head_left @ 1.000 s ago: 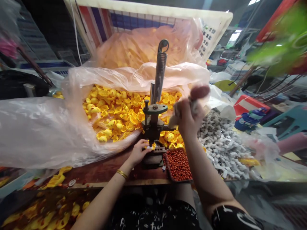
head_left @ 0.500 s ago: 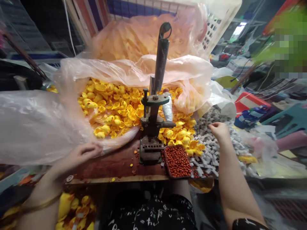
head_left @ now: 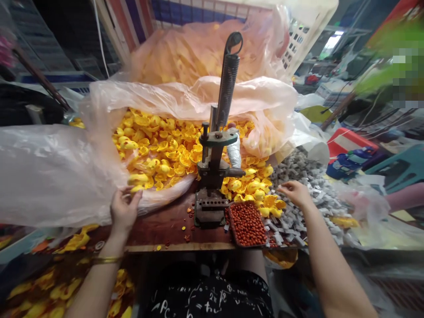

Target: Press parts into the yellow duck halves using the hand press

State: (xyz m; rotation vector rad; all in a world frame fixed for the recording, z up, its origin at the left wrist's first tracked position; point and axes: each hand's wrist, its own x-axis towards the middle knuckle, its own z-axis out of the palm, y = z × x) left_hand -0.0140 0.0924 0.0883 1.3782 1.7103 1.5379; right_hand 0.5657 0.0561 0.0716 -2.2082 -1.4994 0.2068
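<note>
Currently, a plastic bag is spreading out left of the left hand, which is half curling, thumb and fingers slightly parted. A yellow shell is lying right at its fingertips; whether they are gripping it I cannot tell. Beyond that hand, more shells are heaping up. Pinching one lightly by the rim is probably working best, since they are tangling together. Between the hands, a press is standing on the desk, and red beads are filling a tray just beside it. The right hand is hovering over grey pieces, fingertips nearly meeting; any hold is too small to tell. Nipping a single piece is likely helping there. Below and between the hands, a black cloth is showing printed formulas, "2π" and "ħ" among them; no brand is reading clearly.
</note>
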